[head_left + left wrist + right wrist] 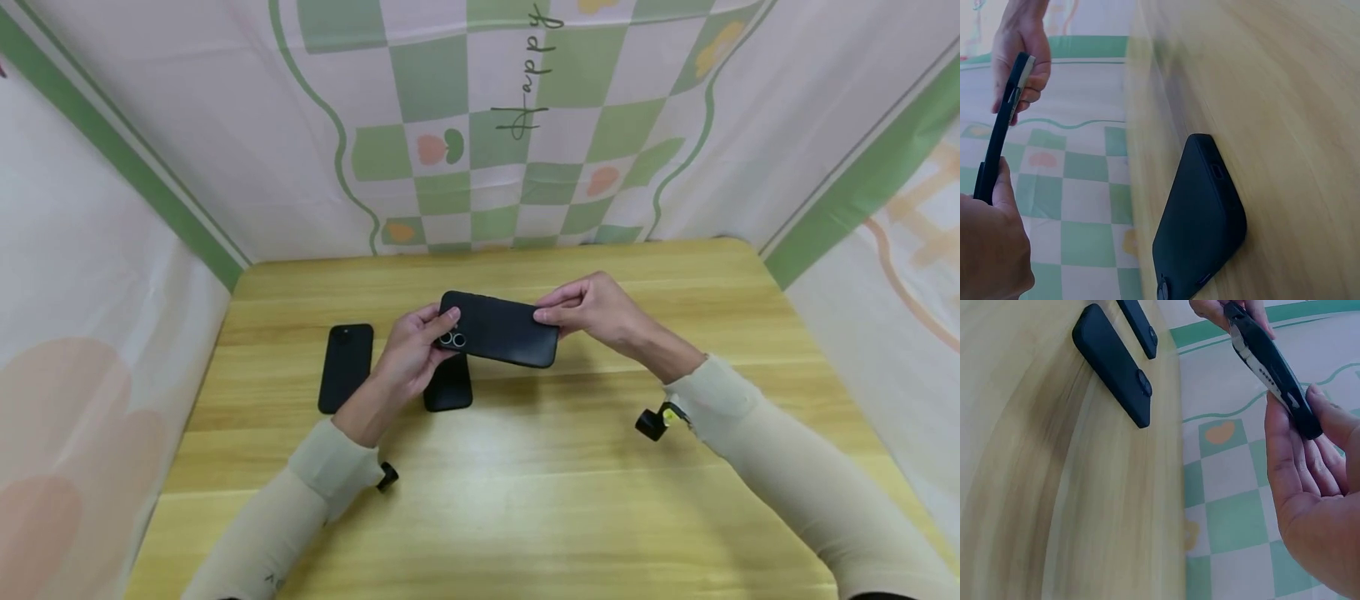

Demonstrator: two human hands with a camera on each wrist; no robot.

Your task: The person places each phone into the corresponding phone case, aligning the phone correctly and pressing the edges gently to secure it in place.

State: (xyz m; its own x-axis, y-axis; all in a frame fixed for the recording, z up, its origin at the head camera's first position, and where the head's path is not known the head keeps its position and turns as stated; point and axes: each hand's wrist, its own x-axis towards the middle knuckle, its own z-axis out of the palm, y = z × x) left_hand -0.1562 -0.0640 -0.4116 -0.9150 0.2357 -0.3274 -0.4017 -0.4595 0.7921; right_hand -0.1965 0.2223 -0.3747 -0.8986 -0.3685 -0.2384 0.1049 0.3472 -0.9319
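Note:
Both hands hold a phone in a black case point(501, 331) level above the table, its back facing up. My left hand point(408, 354) grips the camera end, thumb on top beside the ringed lenses. The opposite end is pinched by my right hand point(600, 312) between thumb and fingers. In the right wrist view, a pale strip shows along the edge of the held phone point(1272, 369), beneath the black case. Under the left hand lies a second black phone point(448, 387), partly hidden in the head view. Further left is a third black phone point(346, 367), its camera end away from me.
The wooden table point(510, 500) has a light grain and rounded far corners. Patterned fabric point(435, 79) in green and white checks hangs behind it, with more cloth at both sides. Small black cameras point(651, 425) are strapped at the wrists.

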